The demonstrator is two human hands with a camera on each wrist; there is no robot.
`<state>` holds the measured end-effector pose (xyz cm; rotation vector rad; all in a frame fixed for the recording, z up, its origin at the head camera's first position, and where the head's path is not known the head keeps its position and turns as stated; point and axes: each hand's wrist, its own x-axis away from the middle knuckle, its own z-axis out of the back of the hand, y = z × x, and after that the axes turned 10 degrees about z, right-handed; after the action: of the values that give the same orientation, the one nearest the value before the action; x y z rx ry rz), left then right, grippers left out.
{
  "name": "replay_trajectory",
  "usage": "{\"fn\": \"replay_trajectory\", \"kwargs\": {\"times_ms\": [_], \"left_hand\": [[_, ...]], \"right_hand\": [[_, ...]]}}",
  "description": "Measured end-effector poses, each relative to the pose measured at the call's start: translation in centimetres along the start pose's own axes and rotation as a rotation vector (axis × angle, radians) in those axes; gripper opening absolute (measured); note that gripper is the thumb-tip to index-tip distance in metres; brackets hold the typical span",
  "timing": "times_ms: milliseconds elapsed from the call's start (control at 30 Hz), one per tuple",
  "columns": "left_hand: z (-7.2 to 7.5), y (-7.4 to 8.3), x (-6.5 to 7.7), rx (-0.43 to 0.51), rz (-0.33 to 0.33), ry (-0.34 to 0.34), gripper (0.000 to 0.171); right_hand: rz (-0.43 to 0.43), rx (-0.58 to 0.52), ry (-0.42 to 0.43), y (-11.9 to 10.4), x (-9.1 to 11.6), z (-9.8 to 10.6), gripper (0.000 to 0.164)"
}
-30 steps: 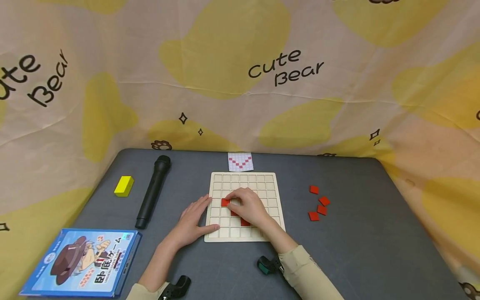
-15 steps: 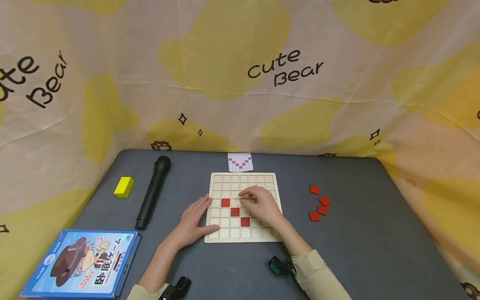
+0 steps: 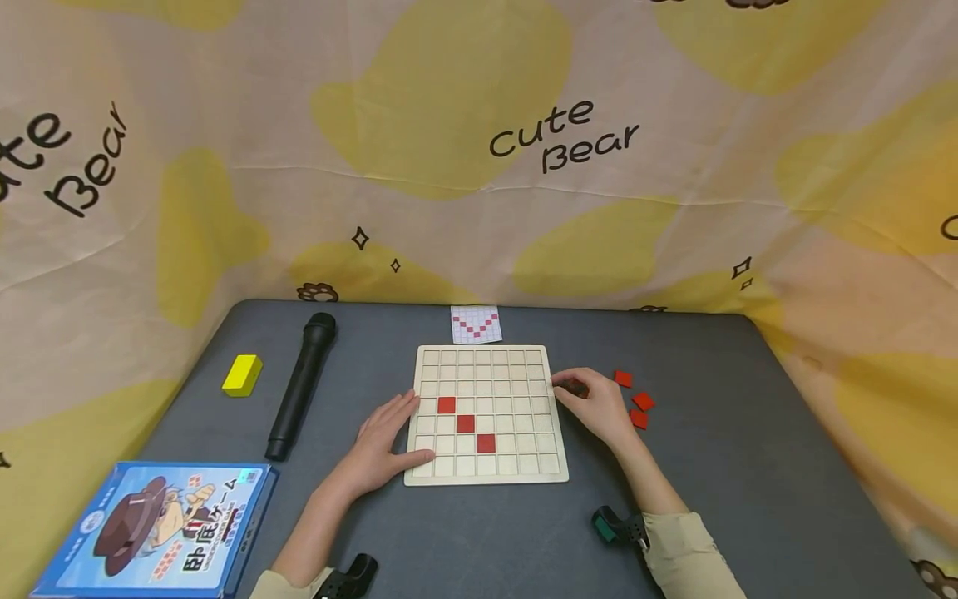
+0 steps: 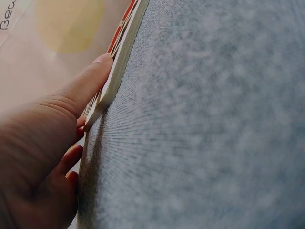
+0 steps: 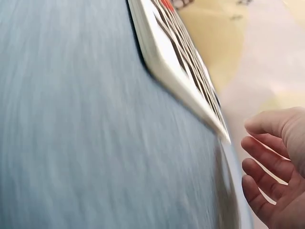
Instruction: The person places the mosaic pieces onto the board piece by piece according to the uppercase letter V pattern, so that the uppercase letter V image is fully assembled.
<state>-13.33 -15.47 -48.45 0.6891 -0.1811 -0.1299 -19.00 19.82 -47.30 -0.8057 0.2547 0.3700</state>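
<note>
A cream grid board (image 3: 516, 464) lies flat on the grey table, with three red square tiles (image 3: 466, 423) stepping down diagonally in its cells. My left hand (image 3: 384, 445) rests along the board's left edge, fingers extended and the thumb lying over the lower left corner. In the left wrist view, that thumb (image 4: 88, 81) touches the board's top edge. Just off the board's right side is my right hand (image 3: 595, 405), fingers loosely bent and holding nothing. The right wrist view shows the fingers (image 5: 267, 160) apart from the thumb. Several loose red tiles (image 3: 642, 402) lie beyond this hand, partly hidden by it.
Behind the board lies a small card (image 3: 476, 324) printed with a red V pattern on a grid. On the left are a black microphone (image 3: 301, 387), a yellow block (image 3: 243, 375) and a blue game box (image 3: 157, 528). A patterned cloth (image 3: 419, 150) hangs behind the table.
My right hand has moved right, from over the red tiles on the board to beside the loose tiles, uncovering the three placed ones. The left hand has stayed at the board's edge.
</note>
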Motion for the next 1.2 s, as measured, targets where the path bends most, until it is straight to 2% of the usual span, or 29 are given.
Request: {"fn": "replay_trajectory", "kwargs": {"times_ms": [200,433,633,833,1200], "left_hand": [[0.1,-0.1,0.0,-0.003,-0.007,0.008,0.088],[0.1,0.0,0.1,0.002,-0.017,0.010,0.087],[0.0,0.0,0.1,0.004,-0.010,0.012,0.087],[0.0,0.0,0.1,-0.001,-0.005,0.012,0.087],[0.0,-0.1,0.1,0.002,0.004,-0.001,0.088]], "right_hand": [[-0.043,0.065,0.026,1.9,0.7,2.2,0.017],[-0.042,0.145,0.035,3.7,1.1,4.6,0.017],[-0.076,0.218,-0.009,4.6,1.2,6.2,0.025],[-0.092,0.270,-0.044,5.0,1.2,6.7,0.028],[-0.097,0.272,-0.060,5.1,1.2,6.4,0.034]]}}
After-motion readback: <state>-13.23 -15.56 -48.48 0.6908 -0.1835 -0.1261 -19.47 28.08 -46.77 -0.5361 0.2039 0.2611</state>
